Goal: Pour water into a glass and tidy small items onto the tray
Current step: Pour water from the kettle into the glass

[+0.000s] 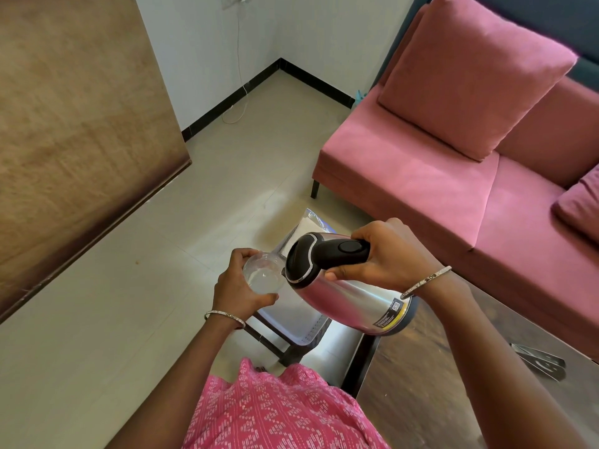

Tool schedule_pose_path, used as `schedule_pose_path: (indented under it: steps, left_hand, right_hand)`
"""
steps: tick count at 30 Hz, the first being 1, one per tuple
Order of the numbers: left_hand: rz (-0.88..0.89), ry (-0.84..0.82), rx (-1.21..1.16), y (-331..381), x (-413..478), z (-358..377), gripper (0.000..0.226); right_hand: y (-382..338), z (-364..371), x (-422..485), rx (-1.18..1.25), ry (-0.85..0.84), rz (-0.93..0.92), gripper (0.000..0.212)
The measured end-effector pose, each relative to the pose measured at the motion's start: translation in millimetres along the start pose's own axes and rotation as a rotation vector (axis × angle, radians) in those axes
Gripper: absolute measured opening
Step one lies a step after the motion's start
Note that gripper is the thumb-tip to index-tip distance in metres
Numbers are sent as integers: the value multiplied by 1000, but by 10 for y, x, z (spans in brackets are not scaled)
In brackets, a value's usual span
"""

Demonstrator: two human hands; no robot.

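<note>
Now right hand (385, 254) tilts kettle (343, 286) over glass (264, 273).

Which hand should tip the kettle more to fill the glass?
Right. The right hand grips the kettle handle, spout at the glass. The left hand is busy holding the glass.

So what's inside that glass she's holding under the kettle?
The glass, held in the left hand, has clear water in its bottom. The kettle, tilted by the right hand, covers its right rim, so the pouring stream itself is hidden.
</note>
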State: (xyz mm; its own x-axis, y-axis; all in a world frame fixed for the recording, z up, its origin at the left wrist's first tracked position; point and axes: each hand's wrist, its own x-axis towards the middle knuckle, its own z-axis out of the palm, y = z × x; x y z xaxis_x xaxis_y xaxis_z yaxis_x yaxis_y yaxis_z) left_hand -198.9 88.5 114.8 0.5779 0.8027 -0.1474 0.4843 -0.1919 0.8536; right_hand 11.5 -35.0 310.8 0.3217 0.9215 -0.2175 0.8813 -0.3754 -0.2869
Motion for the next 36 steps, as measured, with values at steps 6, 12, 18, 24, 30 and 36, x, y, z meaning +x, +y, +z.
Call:
schedule_pose_path:
  steps: [6,12,18,24,30,36]
  left_hand:
    - [2,-10,-1,7,8,32,95]
    - [-5,-24,0,4,32,61,96]
    - [0,-30,8,-16,51,84,96]
    - [10,-30,-7,-22,50,93,95]
    - [14,-30,-19,-17,46,89,95]
    - [18,-25,-18,-27,50,94,95]
  right_hand:
    - [21,-8,-2,-13,6,1,64]
    - [25,-17,1,-24,-4,10,64]
    - [35,-20,-10,-20,-11,24,64]
    - [40,-14,-16,-19,-5,28,63]
    - [39,-10,-7,-29,7,24,63]
    - [43,-3,13,-21,13,22,64]
